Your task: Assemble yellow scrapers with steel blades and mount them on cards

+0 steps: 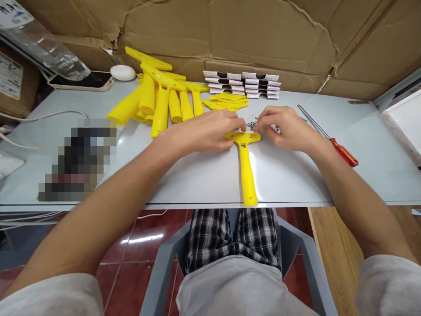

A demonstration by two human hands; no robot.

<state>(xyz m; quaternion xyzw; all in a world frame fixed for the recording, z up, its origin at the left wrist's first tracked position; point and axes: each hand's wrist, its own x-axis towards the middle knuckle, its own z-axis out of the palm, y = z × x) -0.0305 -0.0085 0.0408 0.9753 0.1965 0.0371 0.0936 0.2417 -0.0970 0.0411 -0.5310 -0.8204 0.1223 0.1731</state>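
Note:
A yellow T-shaped scraper handle (pixel 246 169) lies on the table, its grip pointing toward me and reaching the front edge. My left hand (pixel 215 131) is closed on the left end of its crosspiece. Small screws show in the crosspiece. My right hand (pixel 279 125) is beside the right end, thumb and fingers pinched together; whatever is between them is too small to make out. Behind the crosspiece, between both hands, lies a small pile of metal screws (pixel 251 125), partly hidden by my fingers.
More yellow scraper handles (pixel 161 107) are heaped at the back left, beside flat yellow pieces (pixel 226 103). White packets (pixel 261 84) stand stacked against the cardboard (pixel 263 35). A red-handled screwdriver (pixel 344 151) lies right. A phone (pixel 82 81) and a white oval object (pixel 123 73) sit far left.

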